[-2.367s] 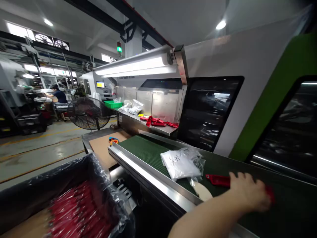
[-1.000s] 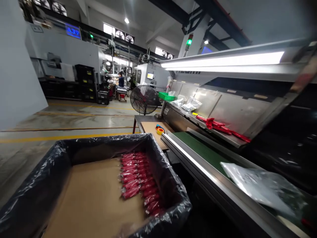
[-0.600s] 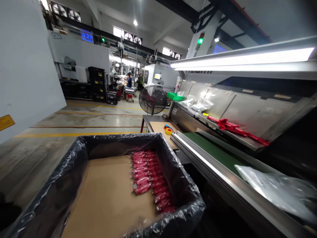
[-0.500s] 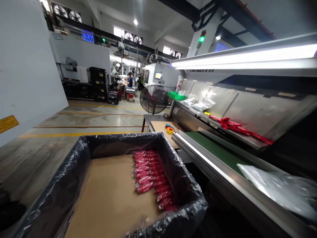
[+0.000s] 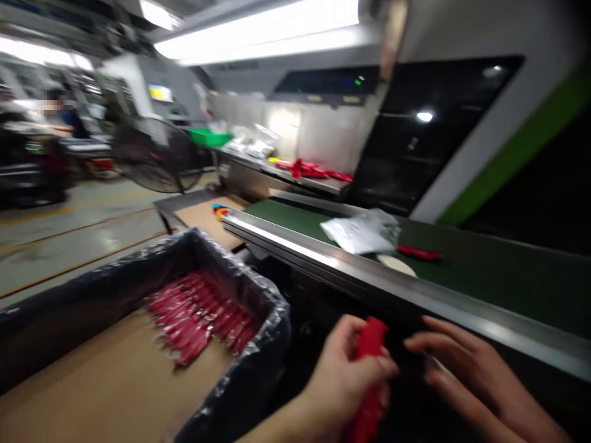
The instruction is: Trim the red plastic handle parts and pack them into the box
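Observation:
My left hand (image 5: 344, 372) is wrapped round a red part (image 5: 370, 344) at the lower middle, held upright beside the conveyor's metal edge. Just right of it is my right hand (image 5: 471, 369), its fingers apart, with a thin pale edge blurred near the fingertips that I cannot make out. Rows of wrapped red parts (image 5: 198, 317) lie on brown cardboard (image 5: 111, 381) inside a bin lined with dark plastic (image 5: 272, 307). On the green belt (image 5: 484, 271) rest a clear bag (image 5: 362, 231), a round pale disc (image 5: 396, 266) and another red part (image 5: 419, 253).
The conveyor's metal rail (image 5: 323, 255) runs across the view in front of my hands. Red pieces (image 5: 314, 170) and clear bags lie on the shelf behind. A green tray (image 5: 209, 136), tape (image 5: 220, 212) and a fan (image 5: 157, 154) stand farther left. A person (image 5: 69, 117) sits far off.
The view has swung right, so the bin appears farther left. Both my hands have come into view, the left one round a red part. More of the belt shows, with a disc and red part.

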Available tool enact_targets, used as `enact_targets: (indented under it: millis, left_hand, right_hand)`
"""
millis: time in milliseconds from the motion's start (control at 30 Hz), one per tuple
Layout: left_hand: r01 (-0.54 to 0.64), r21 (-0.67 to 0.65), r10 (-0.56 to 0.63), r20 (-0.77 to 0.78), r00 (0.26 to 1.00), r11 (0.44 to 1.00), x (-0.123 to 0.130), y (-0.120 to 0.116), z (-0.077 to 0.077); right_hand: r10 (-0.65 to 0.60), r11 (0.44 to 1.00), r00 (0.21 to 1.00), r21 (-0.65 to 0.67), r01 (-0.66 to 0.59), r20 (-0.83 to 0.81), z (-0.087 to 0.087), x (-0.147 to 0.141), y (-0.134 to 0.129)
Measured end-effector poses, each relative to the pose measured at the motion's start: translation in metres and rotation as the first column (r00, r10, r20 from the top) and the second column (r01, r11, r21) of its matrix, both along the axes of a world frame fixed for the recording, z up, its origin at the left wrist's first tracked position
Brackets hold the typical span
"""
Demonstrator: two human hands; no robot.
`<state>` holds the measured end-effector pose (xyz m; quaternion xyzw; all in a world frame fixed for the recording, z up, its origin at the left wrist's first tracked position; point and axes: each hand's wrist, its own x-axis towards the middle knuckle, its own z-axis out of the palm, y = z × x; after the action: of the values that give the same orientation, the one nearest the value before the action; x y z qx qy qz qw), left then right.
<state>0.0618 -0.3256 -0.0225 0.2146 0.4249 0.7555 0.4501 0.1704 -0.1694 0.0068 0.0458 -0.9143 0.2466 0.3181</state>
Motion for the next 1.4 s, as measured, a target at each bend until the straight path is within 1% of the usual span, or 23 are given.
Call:
enact_targets:
  millis: [33, 67, 133, 167, 267, 367, 467, 567, 767, 900, 1100, 1400]
  left_hand:
    - [0.003, -0.019, -0.002, 0.036, 0.999, 1.000, 0.000, 0.000, 0.003]
    - [-0.010, -0.044, 0.013, 0.069, 0.998, 0.999, -0.001, -0.001, 0.007]
    - [-0.041, -0.082, 0.051, 0.122, 0.991, 0.996, -0.003, -0.002, 0.015]
    - [-0.043, -0.095, 0.057, 0.144, 0.988, 0.995, -0.002, -0.002, 0.018]
    - [-0.023, -0.110, 0.044, 0.191, 0.981, 0.994, 0.003, 0.002, 0.024]
    - [-0.036, -0.116, 0.060, 0.211, 0.976, 0.993, 0.009, 0.008, 0.023]
    - [-0.042, -0.102, 0.064, 0.228, 0.972, 0.994, 0.014, 0.014, 0.020]
    - [-0.020, -0.083, 0.039, 0.237, 0.971, 0.996, 0.015, 0.019, 0.019]
    - [0.003, -0.092, 0.019, 0.242, 0.970, 0.996, 0.016, 0.026, 0.017]
    - [-0.013, -0.088, 0.035, 0.259, 0.965, 0.996, 0.017, 0.029, 0.017]
    - [0.009, -0.119, 0.024, 0.275, 0.961, 0.993, 0.016, 0.031, 0.018]
    - [0.017, -0.139, 0.026, 0.298, 0.954, 0.990, 0.012, 0.034, 0.014]
  right_hand:
    - [-0.012, 1.000, 0.994, -0.027, 0.015, 0.110, 0.005, 0.008, -0.001]
    - [-0.075, 0.991, 0.975, -0.091, 0.095, 0.208, 0.011, 0.012, -0.004]
    - [-0.068, 0.989, 0.975, -0.117, 0.094, 0.214, 0.019, 0.013, -0.010]
    - [-0.058, 0.991, 0.980, -0.109, 0.079, 0.189, 0.021, 0.011, -0.012]
    - [-0.018, 1.000, 0.994, -0.023, 0.021, 0.109, 0.019, 0.009, -0.013]
    - [-0.037, 0.999, 0.994, 0.028, 0.034, 0.102, 0.011, 0.013, -0.007]
    - [-0.070, 0.997, 0.994, 0.026, 0.068, 0.089, 0.006, 0.017, -0.001]
    - [-0.080, 0.997, 0.994, 0.013, 0.079, 0.075, 0.006, 0.018, 0.003]
    - [-0.094, 0.994, 0.993, 0.068, 0.089, 0.068, 0.008, 0.016, 0.009]
    - [-0.107, 0.992, 0.994, 0.067, 0.104, 0.038, 0.007, 0.013, 0.013]
    - [-0.114, 0.993, 0.992, 0.047, 0.112, 0.056, 0.003, 0.012, 0.015]
    - [-0.108, 0.992, 0.991, 0.068, 0.103, 0.077, 0.000, 0.012, 0.016]
